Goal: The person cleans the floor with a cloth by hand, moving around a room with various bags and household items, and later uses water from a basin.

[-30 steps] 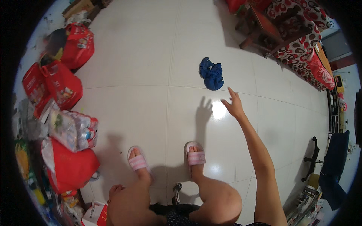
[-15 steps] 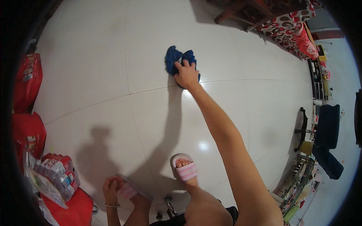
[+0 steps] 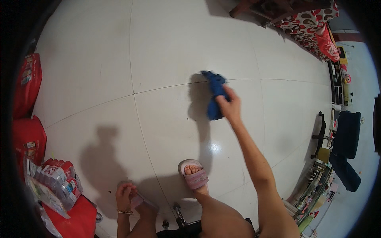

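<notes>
A crumpled dark blue cloth [image 3: 216,97] is gripped by my right hand [image 3: 231,104], thumb on its near side and fingers round its right edge. It hangs bunched, and its shadow falls apart from it to the left, so it appears raised above the pale tiled floor [image 3: 166,119]. Slight blur softens the cloth and fingers. Low on the left, my left hand [image 3: 124,196], a bracelet at its wrist, is held with curled fingers beside my left foot; nothing shows in it. Small dark specks lie on the tiles.
Red bags [image 3: 27,139] and a shrink-wrapped pack of bottles [image 3: 61,180] stand along the left. A wooden piece of furniture [image 3: 274,10] is at the far right, a dark blue chair [image 3: 346,135] at the right. My feet wear pink slippers [image 3: 196,179]; metal chair legs [image 3: 180,216] stand between them.
My right hand has drawn the cloth nearer and to the right, gathering it from spread on the floor into a bunch lifted up. My left hand has shifted slightly right and up.
</notes>
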`<control>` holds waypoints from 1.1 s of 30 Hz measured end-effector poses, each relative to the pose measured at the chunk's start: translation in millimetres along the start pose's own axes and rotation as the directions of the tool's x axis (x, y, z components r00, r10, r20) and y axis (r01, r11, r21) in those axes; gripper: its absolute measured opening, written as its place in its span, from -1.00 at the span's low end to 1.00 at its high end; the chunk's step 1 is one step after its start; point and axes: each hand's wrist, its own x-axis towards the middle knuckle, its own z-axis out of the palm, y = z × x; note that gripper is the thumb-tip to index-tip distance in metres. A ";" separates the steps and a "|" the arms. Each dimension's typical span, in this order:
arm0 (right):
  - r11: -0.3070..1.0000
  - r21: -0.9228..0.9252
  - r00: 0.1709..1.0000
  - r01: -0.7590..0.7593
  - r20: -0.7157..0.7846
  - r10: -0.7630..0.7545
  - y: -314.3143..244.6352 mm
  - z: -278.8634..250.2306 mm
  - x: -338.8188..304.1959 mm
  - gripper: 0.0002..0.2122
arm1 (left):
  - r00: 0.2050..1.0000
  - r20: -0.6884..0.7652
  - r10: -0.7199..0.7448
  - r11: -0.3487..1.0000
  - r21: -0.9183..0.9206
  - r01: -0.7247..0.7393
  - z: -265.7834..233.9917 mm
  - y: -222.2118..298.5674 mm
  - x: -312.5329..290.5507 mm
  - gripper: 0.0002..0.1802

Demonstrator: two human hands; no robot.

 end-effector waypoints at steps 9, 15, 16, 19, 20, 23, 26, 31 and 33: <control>0.792 -0.488 0.907 -0.368 -0.374 0.192 129.3 -104.7 100.6 -0.48 | 1.000 0.000 0.004 1.000 -0.023 -0.004 11.3 4.7 14.5 -0.90; 0.575 -0.759 0.951 -0.306 -0.211 0.227 52.1 12.1 150.0 -0.49 | 1.000 0.003 -0.014 0.998 -0.062 0.014 -2.1 10.9 19.3 -0.91; 0.591 -0.772 0.971 -0.234 -0.161 0.175 46.3 22.6 160.2 -0.48 | 0.999 -0.019 -0.035 0.997 -0.069 0.034 0.9 13.4 21.2 -0.90; 0.606 -0.791 0.993 -0.081 -0.013 0.116 4.0 72.9 182.3 -0.46 | 1.000 0.004 0.004 1.000 -0.005 -0.004 -0.2 12.4 27.8 -0.90; 0.598 -0.801 0.997 -0.031 0.021 0.080 -12.4 89.7 187.5 -0.47 | 1.000 0.014 0.015 0.999 -0.033 -0.015 -0.3 9.6 30.0 -0.90; 0.597 -0.791 0.991 0.134 0.116 -0.069 -40.3 150.9 202.8 -0.49 | 0.999 0.022 0.042 0.995 -0.087 -0.040 -3.0 6.7 30.9 -0.90; 0.597 -0.746 0.954 0.294 0.266 -0.136 -97.0 220.1 188.4 -0.52 | 0.999 0.000 0.036 0.995 -0.092 -0.035 -11.5 7.4 26.8 -0.90; 0.566 -0.524 0.762 0.637 0.541 -0.356 -172.8 327.9 133.2 -0.53 | 0.998 0.045 0.039 0.994 -0.104 -0.034 -26.2 -5.4 31.3 -0.90; 0.530 -0.410 0.650 0.742 0.632 -0.422 -207.1 365.5 95.1 -0.54 | 0.998 0.030 0.050 0.985 -0.164 -0.044 -29.8 -2.4 26.8 -0.91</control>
